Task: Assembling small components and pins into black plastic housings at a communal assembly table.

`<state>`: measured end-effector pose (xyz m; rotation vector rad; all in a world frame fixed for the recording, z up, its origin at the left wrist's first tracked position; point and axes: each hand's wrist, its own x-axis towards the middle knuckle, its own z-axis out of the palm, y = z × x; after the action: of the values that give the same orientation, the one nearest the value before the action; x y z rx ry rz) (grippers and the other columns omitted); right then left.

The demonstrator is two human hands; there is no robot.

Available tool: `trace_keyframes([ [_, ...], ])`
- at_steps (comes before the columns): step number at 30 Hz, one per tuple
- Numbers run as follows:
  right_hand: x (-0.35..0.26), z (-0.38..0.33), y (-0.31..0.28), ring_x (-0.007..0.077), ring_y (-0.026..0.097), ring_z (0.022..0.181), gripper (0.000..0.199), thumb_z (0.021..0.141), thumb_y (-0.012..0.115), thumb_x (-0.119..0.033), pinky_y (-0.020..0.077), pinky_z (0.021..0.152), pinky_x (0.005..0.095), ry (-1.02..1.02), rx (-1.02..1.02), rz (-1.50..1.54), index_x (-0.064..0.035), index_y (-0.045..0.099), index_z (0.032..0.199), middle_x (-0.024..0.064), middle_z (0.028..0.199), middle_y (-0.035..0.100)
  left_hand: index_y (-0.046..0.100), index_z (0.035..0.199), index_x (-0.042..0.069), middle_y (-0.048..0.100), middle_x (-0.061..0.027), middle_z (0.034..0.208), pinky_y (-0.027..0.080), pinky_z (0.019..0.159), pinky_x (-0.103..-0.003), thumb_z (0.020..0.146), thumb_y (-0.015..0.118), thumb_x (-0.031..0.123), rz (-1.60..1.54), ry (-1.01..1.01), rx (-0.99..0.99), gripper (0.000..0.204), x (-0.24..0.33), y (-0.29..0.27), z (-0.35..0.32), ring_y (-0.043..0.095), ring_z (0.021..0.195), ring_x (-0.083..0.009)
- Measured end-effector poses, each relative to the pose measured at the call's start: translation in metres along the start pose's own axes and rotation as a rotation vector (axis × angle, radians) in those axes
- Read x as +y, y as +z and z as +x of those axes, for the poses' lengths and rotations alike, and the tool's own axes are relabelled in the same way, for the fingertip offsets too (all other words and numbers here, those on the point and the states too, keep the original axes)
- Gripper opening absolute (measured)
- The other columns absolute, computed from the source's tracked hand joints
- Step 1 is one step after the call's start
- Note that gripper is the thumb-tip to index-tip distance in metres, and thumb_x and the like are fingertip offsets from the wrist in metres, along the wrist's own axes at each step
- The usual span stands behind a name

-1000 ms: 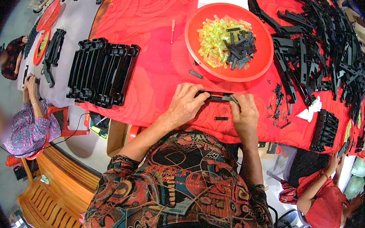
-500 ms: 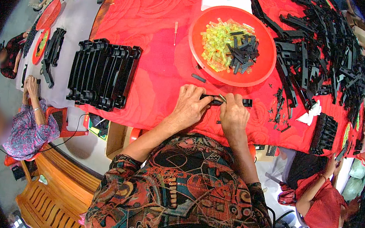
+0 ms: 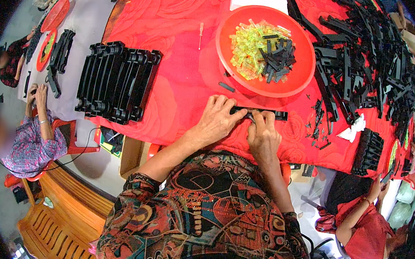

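A long black plastic part (image 3: pixel 281 115) lies crosswise on the red cloth, just below a big bowl. My left hand (image 3: pixel 220 117) grips its left end, with the thumb pressed along it. Curled fingers of my right hand (image 3: pixel 265 133) press down on the middle of the same part. Something small and greyish shows between the thumb and forefinger there, too covered to name. Beyond my hands stands the round red bowl (image 3: pixel 290 90), holding translucent yellow pieces (image 3: pixel 246 49) and small black pieces (image 3: pixel 279 59). One loose black piece (image 3: pixel 226 87) rests on the cloth below it.
To the left, several black plastic frames (image 3: pixel 117 83) stand in a row. A screwdriver (image 3: pixel 201 36) lies farther back. Heaped black parts (image 3: pixel 350 73) cover the right side, near tiny black bits (image 3: pixel 318 122) and crumpled white paper (image 3: pixel 358 128). Other people sit at both sides.
My right fingers have shifted and curled lower over the black part. The pale, metallic-looking thing that showed between them is now mostly covered. My left hand keeps its grip.
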<state>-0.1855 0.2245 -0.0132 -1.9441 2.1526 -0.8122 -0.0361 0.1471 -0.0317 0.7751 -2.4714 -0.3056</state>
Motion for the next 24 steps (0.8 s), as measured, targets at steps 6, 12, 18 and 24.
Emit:
trace_keyframes([
  [6,0.003,0.003,-0.004,0.0293,0.059,0.068,0.033,0.074,0.056,-0.007,0.049,0.051,0.0403,0.065,-0.095,-0.035,-0.0113,0.06,0.106,0.0104,0.093,0.051,0.061,0.103,0.01,0.05,-0.0098,0.089,0.037,0.072,-0.039,0.079,0.053,0.016,0.059,0.018,-0.155,0.026,0.0,-0.001,0.007,0.047,0.086,-0.0265],
  [12,0.009,0.0,0.002,0.0287,0.059,0.068,0.033,0.073,0.056,-0.007,0.0495,0.051,0.0397,0.064,-0.109,-0.031,-0.0114,0.059,0.106,0.0095,0.094,0.052,0.06,0.105,0.011,0.048,-0.0091,0.091,0.041,0.071,-0.038,0.075,0.057,0.013,0.059,0.04,-0.204,0.03,-0.003,0.003,0.007,0.047,0.086,-0.0265],
  [18,0.021,0.004,0.002,0.0307,0.06,0.076,0.026,0.076,0.056,-0.007,0.05,0.06,0.0422,-0.016,-0.084,0.095,-0.0082,0.058,0.101,0.0111,0.093,0.052,0.061,0.103,0.01,0.048,-0.0091,0.089,0.041,0.07,-0.038,0.077,0.055,0.012,0.065,0.127,-0.172,0.027,-0.014,0.006,0.012,0.048,0.084,-0.0261],
  [24,0.027,-0.021,-0.019,0.0302,0.058,0.075,0.018,0.074,0.061,0.001,0.0483,0.065,0.0382,0.003,0.116,0.303,-0.0046,0.061,0.091,0.0143,0.083,0.056,0.061,0.102,0.01,0.048,-0.009,0.086,0.041,0.07,-0.037,0.076,0.058,0.013,0.05,0.15,-0.127,0.026,-0.012,0.006,0.008,0.049,0.083,-0.0257],
])
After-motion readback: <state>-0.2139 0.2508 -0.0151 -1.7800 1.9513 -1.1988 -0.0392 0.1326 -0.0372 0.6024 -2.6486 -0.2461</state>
